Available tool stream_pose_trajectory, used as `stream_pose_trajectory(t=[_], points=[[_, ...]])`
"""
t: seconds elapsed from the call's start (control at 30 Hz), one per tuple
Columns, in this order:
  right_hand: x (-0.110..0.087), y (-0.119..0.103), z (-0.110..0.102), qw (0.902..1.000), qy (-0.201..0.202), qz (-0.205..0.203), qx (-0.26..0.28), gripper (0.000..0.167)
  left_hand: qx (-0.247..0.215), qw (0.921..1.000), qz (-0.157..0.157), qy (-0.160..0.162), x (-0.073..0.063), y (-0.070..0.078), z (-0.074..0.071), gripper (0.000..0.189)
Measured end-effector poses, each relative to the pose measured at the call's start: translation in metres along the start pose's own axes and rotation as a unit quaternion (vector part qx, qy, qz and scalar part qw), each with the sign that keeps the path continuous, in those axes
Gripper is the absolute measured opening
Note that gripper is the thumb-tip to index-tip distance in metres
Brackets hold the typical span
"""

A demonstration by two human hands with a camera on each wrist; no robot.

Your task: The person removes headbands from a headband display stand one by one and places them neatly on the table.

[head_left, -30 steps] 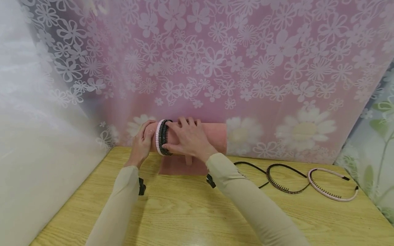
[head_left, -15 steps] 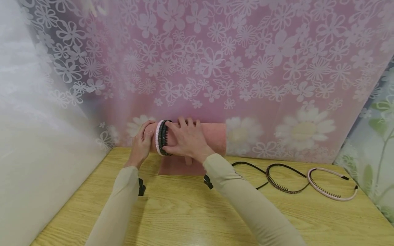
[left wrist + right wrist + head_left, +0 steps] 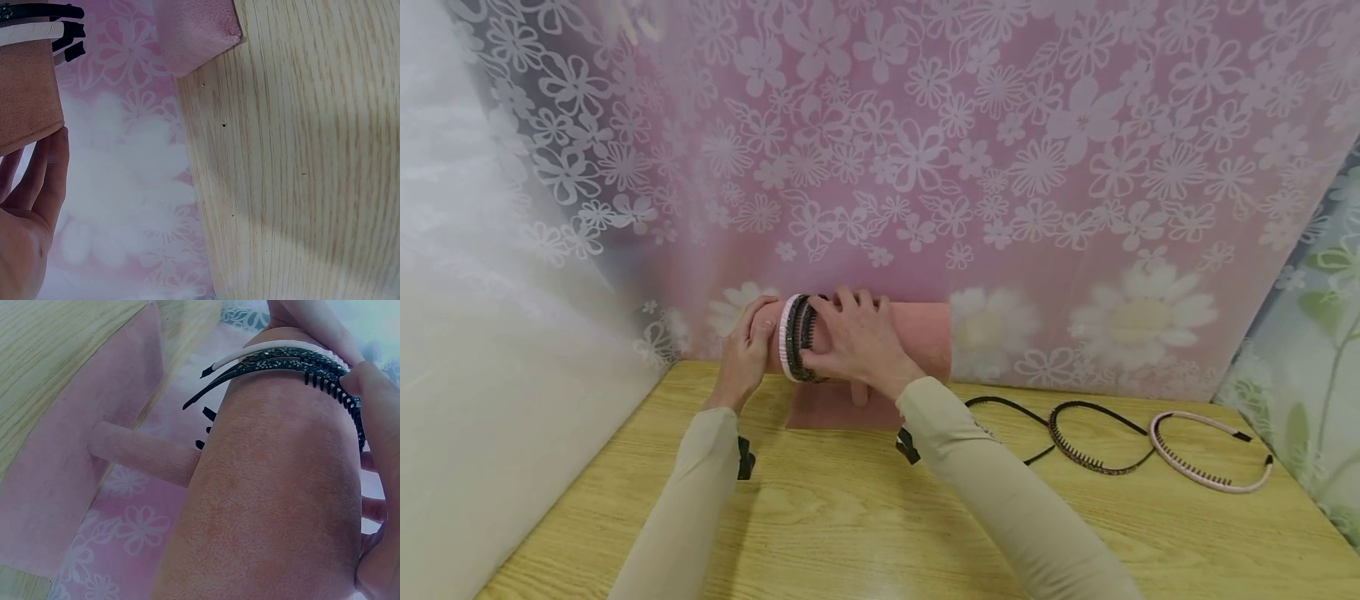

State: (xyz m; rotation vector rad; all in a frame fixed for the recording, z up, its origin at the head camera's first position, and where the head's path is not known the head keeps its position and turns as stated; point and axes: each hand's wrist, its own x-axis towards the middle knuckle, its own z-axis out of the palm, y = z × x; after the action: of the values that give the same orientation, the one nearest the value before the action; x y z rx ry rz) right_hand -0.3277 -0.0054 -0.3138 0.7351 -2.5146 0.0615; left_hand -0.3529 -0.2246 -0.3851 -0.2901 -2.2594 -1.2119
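A pink plush display roll point(image 3: 925, 337) lies sideways on a post above a flat pink base point(image 3: 820, 408). At its left end, my left hand point(image 3: 745, 350) grips the roll. A pale pink headband point(image 3: 786, 337) circles the roll close to that hand. Beside it sits a black glittery headband point(image 3: 256, 357). To the right, a second black glittery headband point(image 3: 275, 365) with comb teeth is held between the thumb and index finger of my right hand point(image 3: 867, 342). The other right fingers reach over the roll's far side. In the left wrist view, headband tips point(image 3: 74, 29) stick out below the roll.
Several headbands lie on the wooden table point(image 3: 842, 517) at right: a black one point(image 3: 1007, 402), a dark toothed one point(image 3: 1097, 467) and a pale pink toothed one point(image 3: 1206, 479). My right sleeve partly covers the black one. A flowered curtain point(image 3: 1037, 167) hangs close behind the roll.
The toothed black headband has shifted slightly right with my right thumb and index finger, and a narrow gap now shows beside the other black one. My left hand stays in place.
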Motion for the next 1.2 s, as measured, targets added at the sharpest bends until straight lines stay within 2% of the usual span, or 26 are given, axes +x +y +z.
stream_pose_trajectory(t=[0.57,0.83,1.03,1.2], points=[[0.002,0.002,-0.008,0.9963,-0.035,0.03,0.073,0.066,0.001,1.0,-0.007,0.002,0.0,0.0,0.001,0.047],[0.002,0.009,-0.018,0.9897,-0.082,0.033,0.113,0.064,-0.002,1.0,-0.005,0.004,0.0,0.0,0.001,0.047],[0.002,0.01,-0.024,0.9867,-0.127,0.028,0.098,0.078,0.001,1.0,-0.008,0.002,0.0,0.0,0.001,0.047],[0.001,0.012,-0.026,0.9879,-0.136,0.018,0.073,0.084,0.005,1.0,-0.008,0.0,-0.001,0.001,0.001,0.047]])
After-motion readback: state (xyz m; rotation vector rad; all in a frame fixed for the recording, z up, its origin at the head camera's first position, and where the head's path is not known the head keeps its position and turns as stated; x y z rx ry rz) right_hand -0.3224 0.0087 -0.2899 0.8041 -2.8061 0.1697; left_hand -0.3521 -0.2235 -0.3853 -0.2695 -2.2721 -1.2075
